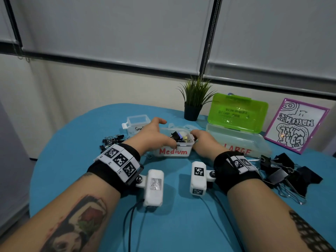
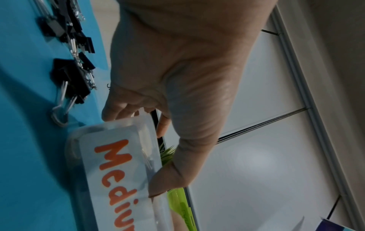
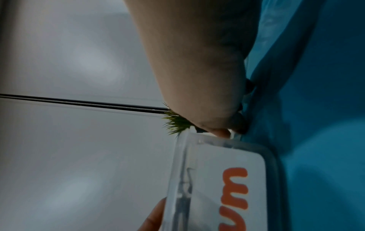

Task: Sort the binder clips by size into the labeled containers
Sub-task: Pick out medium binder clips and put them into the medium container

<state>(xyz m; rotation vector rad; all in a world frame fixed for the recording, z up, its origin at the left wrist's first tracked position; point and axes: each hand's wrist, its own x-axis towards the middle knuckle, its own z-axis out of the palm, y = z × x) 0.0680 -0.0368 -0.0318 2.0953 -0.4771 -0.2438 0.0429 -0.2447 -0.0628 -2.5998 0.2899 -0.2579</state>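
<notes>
The clear box labelled Medium (image 1: 174, 151) stands mid-table with several binder clips (image 1: 177, 136) inside. My left hand (image 1: 154, 135) holds its left end, thumb (image 2: 168, 184) on the front rim and the other fingers over the far side. My right hand (image 1: 200, 139) curls round the box's right end, and its thumb tip (image 3: 221, 132) touches the corner of the box (image 3: 227, 179). The Small box (image 1: 137, 122) is behind on the left. The Large box (image 1: 236, 140) with its green lid (image 1: 236, 113) raised sits to the right.
Small black clips (image 1: 111, 140) lie in a heap to the left on the blue cloth. Large black clips (image 1: 283, 171) lie to the right, beside my right wrist. A potted plant (image 1: 194, 100) and a framed drawing (image 1: 296, 126) stand at the back.
</notes>
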